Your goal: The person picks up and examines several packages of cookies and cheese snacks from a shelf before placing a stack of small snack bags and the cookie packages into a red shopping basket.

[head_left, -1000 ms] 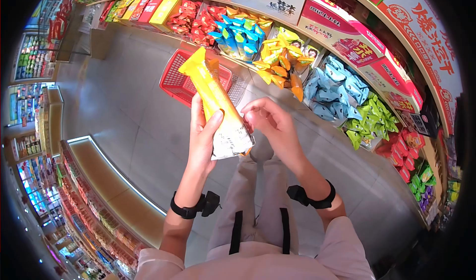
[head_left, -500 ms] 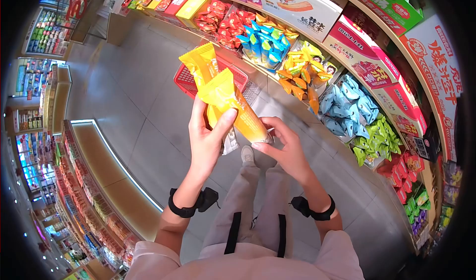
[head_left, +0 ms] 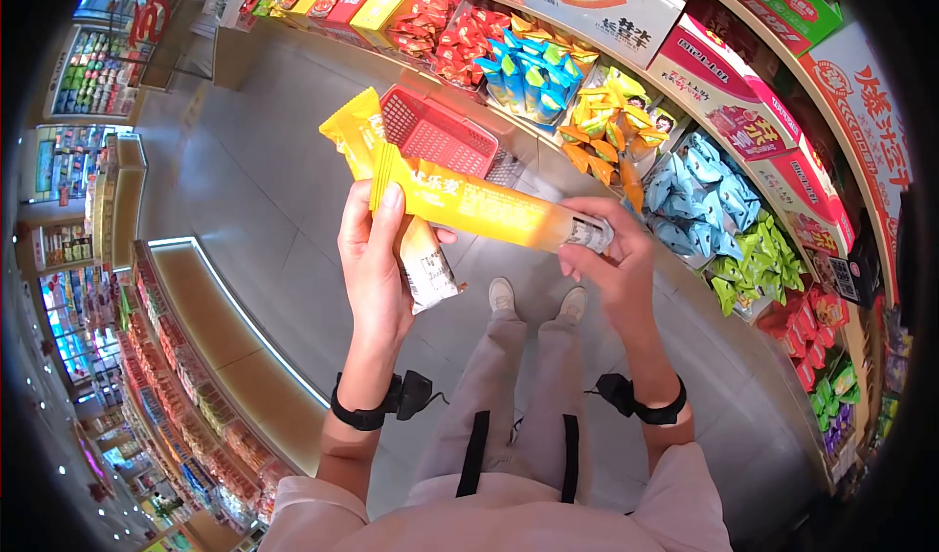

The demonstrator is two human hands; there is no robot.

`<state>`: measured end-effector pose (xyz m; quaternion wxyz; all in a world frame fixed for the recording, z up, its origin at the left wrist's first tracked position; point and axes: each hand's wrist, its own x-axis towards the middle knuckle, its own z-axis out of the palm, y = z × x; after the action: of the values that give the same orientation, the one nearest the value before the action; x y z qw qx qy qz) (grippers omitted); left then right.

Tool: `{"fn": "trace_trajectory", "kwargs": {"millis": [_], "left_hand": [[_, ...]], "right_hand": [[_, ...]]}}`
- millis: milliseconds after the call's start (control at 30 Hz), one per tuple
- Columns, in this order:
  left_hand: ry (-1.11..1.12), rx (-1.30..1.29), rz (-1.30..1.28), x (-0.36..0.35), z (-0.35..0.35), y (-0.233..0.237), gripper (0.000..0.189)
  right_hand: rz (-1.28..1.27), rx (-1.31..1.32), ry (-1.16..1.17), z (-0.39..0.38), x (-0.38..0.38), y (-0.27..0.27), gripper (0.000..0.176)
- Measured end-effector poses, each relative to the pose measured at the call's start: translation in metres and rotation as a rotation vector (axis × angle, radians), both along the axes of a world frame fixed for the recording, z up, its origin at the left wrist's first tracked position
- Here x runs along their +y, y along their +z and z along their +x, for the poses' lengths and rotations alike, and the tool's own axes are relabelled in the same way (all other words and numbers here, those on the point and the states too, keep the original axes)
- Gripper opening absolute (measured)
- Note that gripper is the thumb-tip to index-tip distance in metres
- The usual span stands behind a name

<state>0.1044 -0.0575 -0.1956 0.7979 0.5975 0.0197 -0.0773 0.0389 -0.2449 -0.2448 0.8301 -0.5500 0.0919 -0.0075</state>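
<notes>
My left hand (head_left: pixel 370 254) is closed around two yellow snack packets, its thumb pressing on the crimped end of the front packet (head_left: pixel 479 210). That long packet lies almost level, with printing on its side and a clear-looking end at the right. My right hand (head_left: pixel 621 264) pinches this right end between thumb and fingers. Behind it, crossing at a slant, is the second snack packet (head_left: pixel 354 127); its lower end (head_left: pixel 427 270) is whitish and sticks out below the front one. The middle of the second packet is hidden by the front packet and my left fingers.
A red plastic basket (head_left: pixel 406 114) stands on the floor beyond my hands. To the right, a shelf holds bins of blue packets (head_left: pixel 533 78), orange packets (head_left: pixel 602 127), light-blue packets (head_left: pixel 699 195) and green packets (head_left: pixel 758 264). A lit display counter (head_left: pixel 235 317) curves along the left.
The front packet has turned from steeply slanted to nearly level, showing its printed side. My right hand has moved right and slightly up with its end. My left hand has shifted a little left.
</notes>
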Motion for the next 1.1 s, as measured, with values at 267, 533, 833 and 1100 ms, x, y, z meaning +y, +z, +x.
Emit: {"fn": "trace_trajectory", "kwargs": {"millis": [267, 533, 833, 1100], "left_hand": [[0.020, -0.110, -0.003, 0.008, -0.008, -0.004, 0.014], [-0.098, -0.196, 0.079, 0.007, -0.011, 0.004, 0.064], [-0.131, -0.200, 0.116, 0.010, -0.009, 0.011, 0.071], [-0.104, -0.191, 0.102, 0.004, -0.008, 0.009, 0.059]], "right_hand": [[0.024, -0.070, -0.159, 0.013, -0.010, 0.022, 0.035], [-0.064, -0.395, -0.148, 0.017, -0.006, 0.015, 0.029], [0.014, -0.321, -0.102, 0.013, -0.010, 0.017, 0.011], [0.035, -0.289, -0.107, 0.014, -0.010, 0.012, 0.011]]}}
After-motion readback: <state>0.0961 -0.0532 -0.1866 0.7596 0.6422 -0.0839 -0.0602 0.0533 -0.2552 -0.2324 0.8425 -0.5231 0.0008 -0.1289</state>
